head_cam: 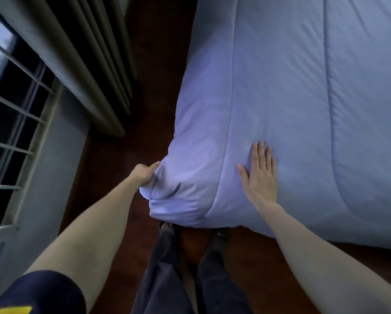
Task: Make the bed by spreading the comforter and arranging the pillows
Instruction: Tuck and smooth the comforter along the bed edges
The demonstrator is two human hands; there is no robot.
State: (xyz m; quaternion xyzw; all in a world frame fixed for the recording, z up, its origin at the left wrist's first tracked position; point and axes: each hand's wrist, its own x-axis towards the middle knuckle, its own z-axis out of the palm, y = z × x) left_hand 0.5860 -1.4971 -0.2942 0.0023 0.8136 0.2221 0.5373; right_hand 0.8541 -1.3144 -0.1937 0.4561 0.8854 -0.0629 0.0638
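Note:
A pale blue quilted comforter (292,87) covers the bed and hangs over its near left corner. My left hand (143,173) grips the bunched corner of the comforter at the bed's edge, fingers curled into the fabric. My right hand (259,173) lies flat on top of the comforter near the corner, fingers straight and pressing down. No pillows are in view.
A dark wooden floor (122,159) runs in a narrow strip between the bed and the wall. Long curtains (94,64) hang at the left, beside a barred window (13,123). My legs and feet (190,268) stand at the bed's corner.

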